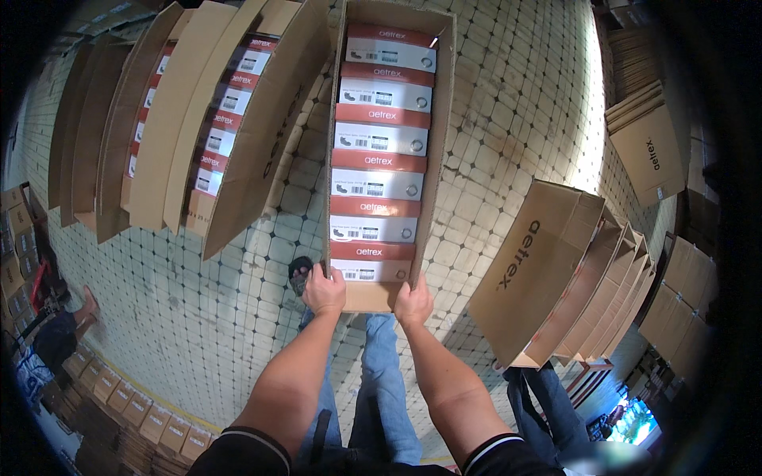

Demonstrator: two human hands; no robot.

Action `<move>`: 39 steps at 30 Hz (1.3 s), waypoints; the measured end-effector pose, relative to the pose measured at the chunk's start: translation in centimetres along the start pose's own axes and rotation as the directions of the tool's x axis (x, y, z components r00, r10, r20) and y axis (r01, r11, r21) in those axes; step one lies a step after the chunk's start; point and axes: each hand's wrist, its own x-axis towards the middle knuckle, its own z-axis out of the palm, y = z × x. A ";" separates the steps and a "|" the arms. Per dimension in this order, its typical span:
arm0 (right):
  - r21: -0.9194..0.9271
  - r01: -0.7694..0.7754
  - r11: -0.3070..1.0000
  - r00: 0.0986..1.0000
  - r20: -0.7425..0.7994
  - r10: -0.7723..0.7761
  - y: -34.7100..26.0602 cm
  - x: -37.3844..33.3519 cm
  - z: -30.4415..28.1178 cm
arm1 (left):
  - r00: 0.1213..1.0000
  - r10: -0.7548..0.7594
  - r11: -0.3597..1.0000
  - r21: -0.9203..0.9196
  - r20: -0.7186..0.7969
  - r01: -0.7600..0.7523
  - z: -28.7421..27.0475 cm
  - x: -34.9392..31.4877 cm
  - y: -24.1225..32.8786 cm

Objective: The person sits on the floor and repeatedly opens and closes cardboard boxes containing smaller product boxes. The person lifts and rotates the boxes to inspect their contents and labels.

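A long, narrow open carton [370,297] of brown cardboard lies in front of me, stretching away from my legs. Inside it stands a single row of shoe boxes [381,140], white on the side with red lids. My left hand [324,292] is closed around the carton's near left corner. At the near right corner my right hand [413,303] grips the carton wall the same way. Both thumbs rest near the rim, while most of the fingers are hidden on the outer side. Whether the carton touches the floor, I cannot tell.
Open cartons [274,143] with similar shoe boxes stand at the left. More open cartons [548,270] sit at the right, beside a person in jeans [548,408]. Flattened cardboard [649,155] leans at the far right. Closed boxes [155,424] line the lower left, near another person's leg [86,305].
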 end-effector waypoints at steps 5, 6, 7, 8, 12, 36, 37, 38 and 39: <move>-0.017 -0.018 1.000 1.000 0.004 0.018 -0.1 0.0 -0.2 | 1.000 -0.005 1.000 -0.002 0.001 0.005 -0.1 0.0 0.2; -0.012 -0.018 1.000 1.000 0.008 0.018 -0.1 0.0 -0.2 | 1.000 0.000 1.000 -0.010 -0.004 0.000 -0.1 -0.1 0.3; -0.021 -0.021 1.000 1.000 0.016 0.021 -0.2 0.0 -0.3 | 1.000 -0.001 1.000 -0.012 0.000 0.001 -0.2 -0.1 0.3; -0.008 -0.020 1.000 1.000 0.012 0.020 -0.2 0.0 -0.4 | 1.000 0.001 1.000 -0.008 0.000 -0.001 -0.2 -0.1 0.4; 0.013 -0.013 1.000 1.000 0.004 0.013 -0.1 -0.1 -0.4 | 1.000 0.000 1.000 -0.024 0.001 0.000 -0.1 -0.2 0.4; -0.314 0.281 0.907 0.950 0.226 -0.216 -12.4 14.8 -10.5 | 0.999 0.035 0.999 0.015 -0.012 -0.035 -0.2 -0.3 0.1; -0.431 0.373 0.822 0.912 0.331 -0.241 -13.2 16.2 -11.1 | 0.999 0.047 0.999 0.021 -0.014 -0.047 -0.3 -0.2 0.1; -0.427 0.397 0.813 0.891 0.392 -0.229 -13.3 16.9 -11.8 | 0.999 0.050 0.998 0.037 0.009 -0.050 -0.6 -0.2 0.2; -0.418 0.420 0.806 0.870 0.439 -0.225 -13.0 17.6 -12.8 | 0.998 0.036 0.998 0.043 0.050 -0.039 -0.9 -0.1 0.2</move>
